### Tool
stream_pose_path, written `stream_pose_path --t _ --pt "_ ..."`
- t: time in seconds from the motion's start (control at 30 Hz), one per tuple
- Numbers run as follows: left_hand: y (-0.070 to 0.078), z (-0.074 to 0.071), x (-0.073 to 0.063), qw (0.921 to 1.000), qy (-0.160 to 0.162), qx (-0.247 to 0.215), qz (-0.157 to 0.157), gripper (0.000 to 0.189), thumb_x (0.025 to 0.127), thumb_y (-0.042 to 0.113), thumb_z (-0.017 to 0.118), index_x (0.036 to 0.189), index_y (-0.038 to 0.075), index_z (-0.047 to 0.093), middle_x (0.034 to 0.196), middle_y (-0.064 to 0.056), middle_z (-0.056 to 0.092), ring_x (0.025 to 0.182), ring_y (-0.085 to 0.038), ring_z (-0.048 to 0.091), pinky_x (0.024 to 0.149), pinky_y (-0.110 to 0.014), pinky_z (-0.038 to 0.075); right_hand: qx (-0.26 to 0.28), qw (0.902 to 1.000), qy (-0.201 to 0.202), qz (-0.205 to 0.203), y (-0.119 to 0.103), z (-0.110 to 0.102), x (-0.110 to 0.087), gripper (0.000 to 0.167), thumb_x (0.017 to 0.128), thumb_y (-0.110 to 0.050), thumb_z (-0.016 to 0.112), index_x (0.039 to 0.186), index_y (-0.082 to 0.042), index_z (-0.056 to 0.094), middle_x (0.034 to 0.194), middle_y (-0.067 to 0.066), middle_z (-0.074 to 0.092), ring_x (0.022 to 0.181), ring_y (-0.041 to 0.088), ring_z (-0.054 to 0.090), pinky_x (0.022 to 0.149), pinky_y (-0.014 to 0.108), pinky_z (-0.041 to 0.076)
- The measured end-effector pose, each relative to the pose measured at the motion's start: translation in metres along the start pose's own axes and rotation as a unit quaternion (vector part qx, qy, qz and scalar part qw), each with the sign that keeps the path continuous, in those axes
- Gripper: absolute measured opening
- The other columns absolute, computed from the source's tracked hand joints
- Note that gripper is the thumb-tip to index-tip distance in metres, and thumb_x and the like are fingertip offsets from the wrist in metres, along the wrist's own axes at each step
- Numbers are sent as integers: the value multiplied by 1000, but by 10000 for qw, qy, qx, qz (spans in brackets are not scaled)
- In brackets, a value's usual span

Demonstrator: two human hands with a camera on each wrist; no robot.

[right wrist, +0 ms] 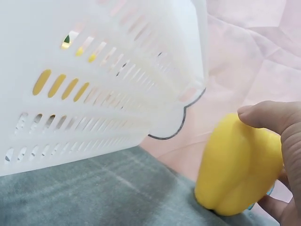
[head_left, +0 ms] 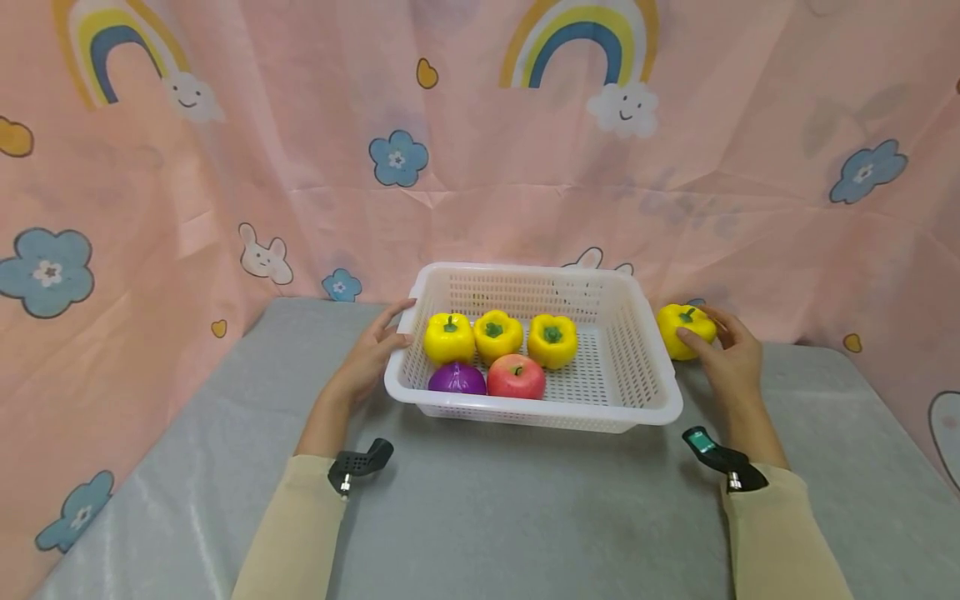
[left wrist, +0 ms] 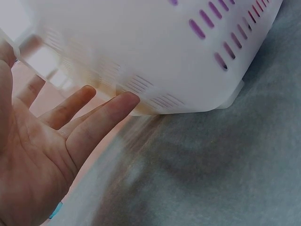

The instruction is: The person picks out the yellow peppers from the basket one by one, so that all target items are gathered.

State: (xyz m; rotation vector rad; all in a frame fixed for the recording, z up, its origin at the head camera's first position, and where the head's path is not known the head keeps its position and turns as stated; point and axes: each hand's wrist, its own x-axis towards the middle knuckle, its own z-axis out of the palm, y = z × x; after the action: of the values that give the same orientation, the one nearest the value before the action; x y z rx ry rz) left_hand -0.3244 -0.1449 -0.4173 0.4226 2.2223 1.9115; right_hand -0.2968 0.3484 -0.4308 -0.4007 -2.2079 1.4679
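A white plastic basket (head_left: 525, 412) with slotted walls stands on the grey cloth, in the middle of the head view. My left hand (head_left: 367, 358) is at its left rim, thumb and forefinger on the edge; in the left wrist view the other fingers (left wrist: 101, 117) reach out straight along its outer wall. Outside the basket's right end, my right hand (head_left: 735, 367) grips a yellow bell pepper (right wrist: 235, 165) between thumb and fingers, low over the cloth. Inside lie a yellow bell pepper (head_left: 448, 337), two more like it, a red apple (head_left: 516, 377) and a glossy round purple vegetable (head_left: 457, 379).
Grey cloth (head_left: 525, 508) covers the table, its back edge behind the basket. A pink printed curtain (head_left: 300, 167) hangs behind and at both sides. Dark camera mounts (head_left: 360, 462) sit on both wrists and jut inward over the cloth.
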Motion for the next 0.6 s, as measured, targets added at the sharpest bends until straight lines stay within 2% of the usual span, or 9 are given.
stream_pose_path --t 0.13,0.27,0.47,0.6 --pt "-1 0 0 10000 22 11 -38 64 100 18 50 160 27 27 157 -21 42 133 -45 54 99 -49 57 97 9999 61 -33 -4 -3 1 56 93 -26 71 146 -17 54 156 0 48 151 25 39 125 45 32" --pt "-1 1 0 10000 30 1 -62 64 100 18 50 159 27 27 158 -20 42 133 -45 54 99 -50 56 89 9999 120 -17 -12 -9 1 53 94 -27 70 145 -22 55 156 -6 48 150 20 40 124 45 34" --pt "-1 0 0 9999 67 43 -77 64 100 19 51 159 29 28 158 -19 42 134 -44 54 99 -49 57 211 9989 187 -383 -35 -17 0 51 94 -22 71 143 -24 58 154 -7 51 147 17 44 121 44 38" --pt "-2 0 0 9999 98 72 -85 64 100 20 51 159 30 29 159 -17 42 134 -43 55 98 -48 57 117 9979 200 -601 -52 -21 -4 51 94 -21 71 143 -23 58 154 -6 51 148 15 43 117 37 44"
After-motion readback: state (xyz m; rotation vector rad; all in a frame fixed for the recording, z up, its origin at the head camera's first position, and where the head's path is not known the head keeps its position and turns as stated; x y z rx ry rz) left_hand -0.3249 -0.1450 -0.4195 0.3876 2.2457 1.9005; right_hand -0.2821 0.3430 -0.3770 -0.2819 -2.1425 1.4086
